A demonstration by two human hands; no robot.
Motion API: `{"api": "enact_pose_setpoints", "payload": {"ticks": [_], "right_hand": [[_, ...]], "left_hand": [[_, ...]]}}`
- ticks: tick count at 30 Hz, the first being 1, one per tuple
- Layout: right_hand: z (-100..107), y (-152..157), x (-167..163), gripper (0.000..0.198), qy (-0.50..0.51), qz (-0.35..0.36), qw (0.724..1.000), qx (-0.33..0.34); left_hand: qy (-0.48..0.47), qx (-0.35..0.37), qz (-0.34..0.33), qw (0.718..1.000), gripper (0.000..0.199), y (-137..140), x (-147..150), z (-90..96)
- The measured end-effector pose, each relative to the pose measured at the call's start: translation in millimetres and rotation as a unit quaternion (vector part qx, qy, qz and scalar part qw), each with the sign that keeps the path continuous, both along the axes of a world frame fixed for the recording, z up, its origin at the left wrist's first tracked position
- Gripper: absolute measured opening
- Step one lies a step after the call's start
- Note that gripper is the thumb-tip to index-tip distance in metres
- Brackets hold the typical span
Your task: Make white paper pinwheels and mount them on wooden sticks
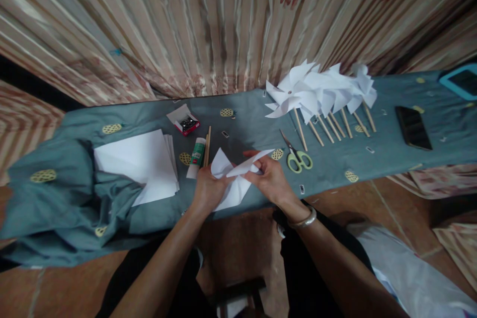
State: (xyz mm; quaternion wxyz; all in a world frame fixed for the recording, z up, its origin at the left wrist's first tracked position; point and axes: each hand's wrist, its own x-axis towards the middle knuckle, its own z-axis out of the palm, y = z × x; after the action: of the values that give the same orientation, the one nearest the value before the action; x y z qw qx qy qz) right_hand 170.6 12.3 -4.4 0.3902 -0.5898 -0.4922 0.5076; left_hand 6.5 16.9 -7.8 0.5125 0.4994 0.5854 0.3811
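Between my two hands is a white paper pinwheel [235,193], its blades partly folded in, just above the near edge of the cloth-covered table. My left hand [210,188] grips it from the left, fingers partly hidden behind the paper. From the right, my right hand [271,179] pinches a blade of the same paper; a bangle is on that wrist. Beyond my left hand lie a green-and-white glue stick [196,158] and a few thin wooden sticks [207,144]. Scissors [297,158] with pale green handles rest to the right of my right hand.
White paper sheets [137,161] are stacked at left. A small open red-and-white box [185,121] holds dark metal pieces. Several finished pinwheels [320,89] on sticks lie in a row at back right. A black phone [413,127] and a blue-framed device [462,82] lie further right.
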Motion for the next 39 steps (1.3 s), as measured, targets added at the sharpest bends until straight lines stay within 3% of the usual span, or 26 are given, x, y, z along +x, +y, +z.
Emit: {"api": "enact_pose_setpoints", "payload": {"ticks": [9, 17, 24, 39], "right_hand": [[3.8, 0.9, -0.6, 0.045, -0.011, -0.004, 1.0, 0.006], [1.9, 2.4, 1.7, 0.034, -0.021, 0.027, 0.999, 0.028], [-2.6, 1.6, 3.0, 0.043, -0.037, 0.026, 0.999, 0.022], [-2.1, 0.1, 1.1, 0.042, -0.002, 0.015, 1.0, 0.005]], "left_hand": [[-0.014, -0.018, 0.015, 1.0, 0.027, -0.9, 0.9, -1.9], [-0.015, -0.035, 0.018, 0.999, 0.026, 1.4, 4.1, 14.8], [-0.005, -0.027, 0.012, 1.0, 0.024, 1.5, 2.5, 11.4], [0.026, -0.023, 0.014, 0.999, 0.018, 1.1, 4.6, 14.0]]}}
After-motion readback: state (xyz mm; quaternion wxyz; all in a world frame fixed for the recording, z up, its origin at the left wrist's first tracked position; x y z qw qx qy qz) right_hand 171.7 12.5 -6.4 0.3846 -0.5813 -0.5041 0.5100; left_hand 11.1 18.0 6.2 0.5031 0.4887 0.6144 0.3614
